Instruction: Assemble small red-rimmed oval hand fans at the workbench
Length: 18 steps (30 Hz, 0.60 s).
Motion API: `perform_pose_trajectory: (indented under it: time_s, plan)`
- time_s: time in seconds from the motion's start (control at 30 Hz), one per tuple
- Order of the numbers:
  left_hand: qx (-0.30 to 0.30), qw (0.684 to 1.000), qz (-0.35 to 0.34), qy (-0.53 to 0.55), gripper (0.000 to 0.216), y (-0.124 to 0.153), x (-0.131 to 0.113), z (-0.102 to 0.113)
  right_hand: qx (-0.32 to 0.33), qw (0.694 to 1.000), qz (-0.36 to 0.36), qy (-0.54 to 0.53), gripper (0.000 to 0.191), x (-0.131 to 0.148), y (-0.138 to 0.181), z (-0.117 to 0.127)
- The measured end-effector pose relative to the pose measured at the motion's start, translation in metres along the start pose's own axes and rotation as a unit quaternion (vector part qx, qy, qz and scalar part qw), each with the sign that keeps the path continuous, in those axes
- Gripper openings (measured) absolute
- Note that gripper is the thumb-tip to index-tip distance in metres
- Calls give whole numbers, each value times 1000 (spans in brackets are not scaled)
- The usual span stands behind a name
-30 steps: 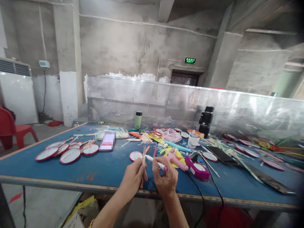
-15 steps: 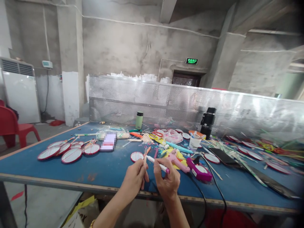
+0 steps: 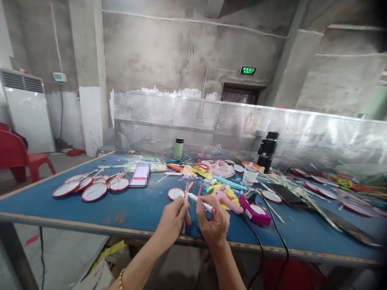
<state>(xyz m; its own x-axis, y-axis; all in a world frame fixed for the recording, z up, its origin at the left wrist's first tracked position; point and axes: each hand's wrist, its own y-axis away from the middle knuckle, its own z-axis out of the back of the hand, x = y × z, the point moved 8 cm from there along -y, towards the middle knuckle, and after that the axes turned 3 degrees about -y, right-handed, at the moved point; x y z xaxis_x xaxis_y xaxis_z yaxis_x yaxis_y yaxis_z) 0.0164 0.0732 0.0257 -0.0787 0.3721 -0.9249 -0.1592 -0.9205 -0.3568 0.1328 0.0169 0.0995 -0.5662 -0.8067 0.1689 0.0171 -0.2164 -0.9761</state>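
Note:
My left hand (image 3: 173, 219) pinches a thin wooden stick (image 3: 186, 193) that points up over the near edge of the blue table (image 3: 90, 211). My right hand (image 3: 215, 222) holds a white pen with a pink end (image 3: 203, 204), its tip touching or almost touching the stick. Both hands hover just above the table. A round white disc with a red rim (image 3: 175, 193) lies just beyond the stick.
A pink glue gun (image 3: 226, 198) and a magenta device (image 3: 255, 210) with black cables lie right of my hands. Several red-rimmed discs (image 3: 90, 187) lie at left. A green bottle (image 3: 178, 148), a black bottle (image 3: 267, 151), a white cup (image 3: 248, 176) and a perforated metal screen (image 3: 242, 129) stand behind.
My hands keep the same grip on the stick and the pen. The view has shifted slightly, so the table and hands sit a little further right in the frame.

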Motion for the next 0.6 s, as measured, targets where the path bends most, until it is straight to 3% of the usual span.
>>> perform_pose_trajectory:
  time_s: [0.6]
  plan:
    - [-6,1000,6,7,26,-1,1,-1,-7,1000,-1,4,9,-3,2,1]
